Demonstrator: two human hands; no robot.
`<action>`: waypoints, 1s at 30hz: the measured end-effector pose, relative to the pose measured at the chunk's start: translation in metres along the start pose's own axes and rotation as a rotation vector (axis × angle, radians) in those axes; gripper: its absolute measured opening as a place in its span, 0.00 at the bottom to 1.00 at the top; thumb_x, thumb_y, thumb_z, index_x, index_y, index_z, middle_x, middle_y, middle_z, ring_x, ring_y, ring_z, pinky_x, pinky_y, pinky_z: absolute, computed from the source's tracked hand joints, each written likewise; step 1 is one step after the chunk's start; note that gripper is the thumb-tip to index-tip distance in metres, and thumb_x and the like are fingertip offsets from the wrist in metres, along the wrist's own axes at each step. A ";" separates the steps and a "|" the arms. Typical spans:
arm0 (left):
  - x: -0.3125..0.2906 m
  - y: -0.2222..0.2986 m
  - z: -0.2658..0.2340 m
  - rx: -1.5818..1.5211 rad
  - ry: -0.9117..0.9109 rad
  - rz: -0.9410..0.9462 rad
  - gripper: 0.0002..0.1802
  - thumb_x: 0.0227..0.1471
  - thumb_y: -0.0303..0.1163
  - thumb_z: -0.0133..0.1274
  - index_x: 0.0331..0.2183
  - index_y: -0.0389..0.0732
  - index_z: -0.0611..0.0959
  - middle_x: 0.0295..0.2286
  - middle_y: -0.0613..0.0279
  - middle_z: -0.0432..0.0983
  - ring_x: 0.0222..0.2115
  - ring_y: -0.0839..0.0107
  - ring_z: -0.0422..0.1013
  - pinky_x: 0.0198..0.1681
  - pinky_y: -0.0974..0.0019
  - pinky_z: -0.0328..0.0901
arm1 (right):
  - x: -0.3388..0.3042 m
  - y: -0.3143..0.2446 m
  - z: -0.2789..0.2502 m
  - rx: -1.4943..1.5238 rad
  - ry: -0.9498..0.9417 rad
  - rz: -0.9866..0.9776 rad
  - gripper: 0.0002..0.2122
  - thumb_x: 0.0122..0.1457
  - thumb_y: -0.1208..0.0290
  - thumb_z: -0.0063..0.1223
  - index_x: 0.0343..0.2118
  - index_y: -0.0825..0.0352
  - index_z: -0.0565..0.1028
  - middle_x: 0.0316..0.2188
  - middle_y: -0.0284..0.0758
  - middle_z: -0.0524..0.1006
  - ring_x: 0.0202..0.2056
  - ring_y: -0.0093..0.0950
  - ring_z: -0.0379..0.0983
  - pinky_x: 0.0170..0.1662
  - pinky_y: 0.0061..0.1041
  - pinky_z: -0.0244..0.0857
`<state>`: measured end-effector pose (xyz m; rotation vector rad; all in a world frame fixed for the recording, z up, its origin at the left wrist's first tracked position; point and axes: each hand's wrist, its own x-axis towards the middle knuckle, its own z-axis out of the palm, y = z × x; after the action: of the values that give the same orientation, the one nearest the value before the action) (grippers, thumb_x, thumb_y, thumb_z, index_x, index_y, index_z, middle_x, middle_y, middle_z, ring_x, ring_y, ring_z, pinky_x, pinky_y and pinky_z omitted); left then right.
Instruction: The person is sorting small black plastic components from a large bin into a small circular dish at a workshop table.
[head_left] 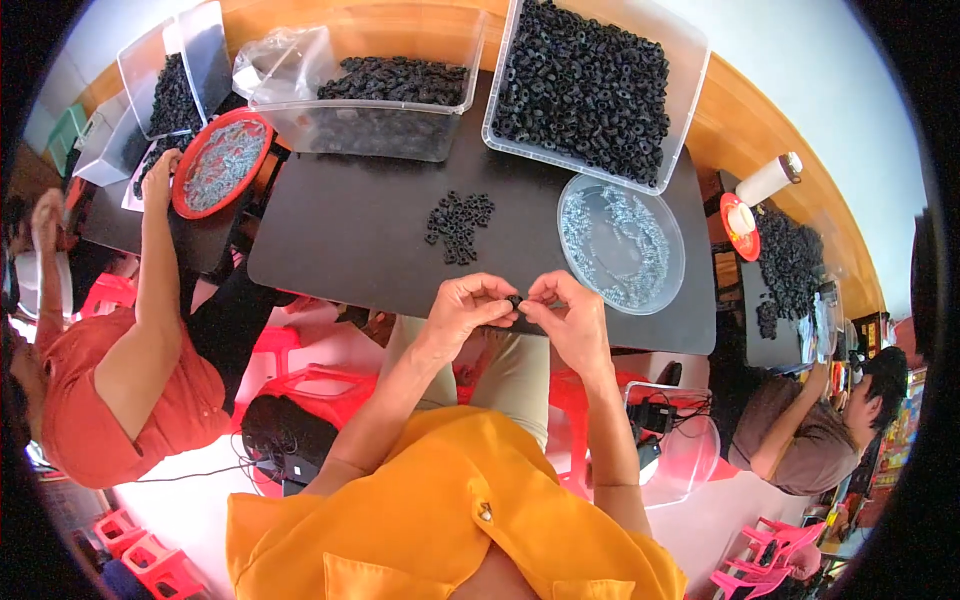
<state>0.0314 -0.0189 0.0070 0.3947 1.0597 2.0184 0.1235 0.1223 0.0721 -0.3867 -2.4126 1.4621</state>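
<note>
Both of my hands meet over the near edge of the dark table [350, 240]. My left hand [467, 308] pinches a small black plastic part [514, 301] between thumb and fingertips. From the other side, my right hand [562, 315] closes its thumb and fingertips on or right beside the same part; whether a second small piece is between them is too small to tell. Just beyond my hands lies a loose pile of small black ring-like parts [458, 226]. To the right of the pile, a round clear tray [664, 293] holds many small clear pieces.
Along the far side stand a clear bin [380, 135] part filled with black parts and a larger bin [492, 125] full of them. Co-workers sit left [140, 390] and right [790, 440] at their own tables. A red tray [183, 200] lies far left; a white bottle [765, 180] stands right.
</note>
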 end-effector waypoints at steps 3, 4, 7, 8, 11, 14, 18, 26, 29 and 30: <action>-0.004 0.006 0.003 0.034 -0.049 0.000 0.08 0.47 0.20 0.54 0.34 0.33 0.78 0.30 0.59 0.76 0.30 0.72 0.75 0.36 0.71 0.72 | 0.002 -0.002 -0.004 0.076 -0.058 0.068 0.05 0.47 0.83 0.58 0.28 0.71 0.74 0.23 0.29 0.73 0.27 0.15 0.70 0.28 0.16 0.66; -0.004 0.007 0.002 0.038 -0.065 -0.008 0.08 0.47 0.20 0.54 0.34 0.33 0.77 0.31 0.58 0.76 0.30 0.71 0.75 0.36 0.70 0.71 | 0.002 -0.002 -0.003 0.074 -0.059 0.067 0.05 0.47 0.83 0.58 0.28 0.71 0.74 0.23 0.29 0.73 0.27 0.15 0.70 0.28 0.16 0.66; -0.004 0.006 -0.001 0.039 -0.078 0.005 0.09 0.46 0.19 0.54 0.34 0.33 0.77 0.31 0.58 0.76 0.30 0.71 0.75 0.36 0.70 0.71 | 0.001 0.004 0.004 0.083 -0.029 -0.019 0.04 0.47 0.83 0.58 0.28 0.73 0.75 0.24 0.30 0.73 0.27 0.17 0.70 0.28 0.15 0.66; -0.004 0.005 -0.002 0.038 -0.076 0.023 0.09 0.46 0.19 0.54 0.34 0.33 0.77 0.31 0.59 0.76 0.30 0.71 0.75 0.37 0.70 0.71 | 0.000 0.005 0.007 0.084 -0.014 -0.077 0.05 0.48 0.81 0.57 0.29 0.73 0.75 0.25 0.30 0.73 0.27 0.17 0.70 0.28 0.15 0.66; -0.004 0.009 -0.007 0.036 -0.046 0.063 0.09 0.45 0.18 0.54 0.34 0.33 0.76 0.31 0.60 0.76 0.30 0.71 0.75 0.37 0.70 0.71 | 0.005 0.011 0.014 0.142 0.024 -0.137 0.05 0.50 0.80 0.55 0.31 0.72 0.76 0.26 0.32 0.73 0.26 0.19 0.70 0.28 0.16 0.64; -0.004 0.019 -0.014 0.085 -0.030 0.112 0.08 0.46 0.17 0.54 0.33 0.33 0.76 0.30 0.60 0.75 0.31 0.73 0.74 0.37 0.72 0.71 | 0.023 0.010 0.021 0.130 0.093 -0.116 0.05 0.52 0.79 0.52 0.32 0.71 0.76 0.23 0.34 0.73 0.23 0.20 0.70 0.27 0.18 0.63; -0.003 0.022 -0.021 0.002 0.013 0.135 0.08 0.46 0.17 0.53 0.33 0.34 0.76 0.31 0.60 0.75 0.31 0.72 0.74 0.36 0.71 0.71 | 0.057 0.023 0.036 -0.072 0.182 -0.211 0.04 0.50 0.79 0.54 0.30 0.71 0.76 0.23 0.37 0.74 0.22 0.26 0.71 0.27 0.23 0.64; -0.001 0.019 -0.027 0.012 -0.007 0.106 0.08 0.46 0.17 0.52 0.32 0.36 0.75 0.31 0.57 0.76 0.31 0.69 0.75 0.36 0.70 0.72 | 0.094 0.045 0.063 -0.561 0.197 -0.305 0.05 0.47 0.74 0.55 0.29 0.62 0.75 0.27 0.35 0.71 0.32 0.38 0.71 0.31 0.37 0.66; 0.001 0.017 -0.028 0.013 0.000 0.122 0.08 0.46 0.17 0.52 0.32 0.35 0.75 0.31 0.57 0.76 0.31 0.70 0.75 0.36 0.71 0.72 | 0.094 0.043 0.064 -0.616 0.193 -0.347 0.04 0.47 0.75 0.55 0.28 0.63 0.73 0.27 0.36 0.70 0.33 0.38 0.70 0.32 0.37 0.66; 0.001 0.017 -0.028 0.013 0.004 0.128 0.08 0.46 0.17 0.52 0.32 0.35 0.75 0.31 0.57 0.76 0.30 0.70 0.75 0.36 0.71 0.72 | 0.093 0.043 0.064 -0.633 0.190 -0.370 0.04 0.47 0.76 0.54 0.28 0.64 0.72 0.27 0.37 0.69 0.33 0.38 0.69 0.32 0.37 0.66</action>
<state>0.0059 -0.0384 0.0038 0.4764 1.0749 2.1264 0.0164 0.1245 0.0160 -0.1777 -2.5578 0.4709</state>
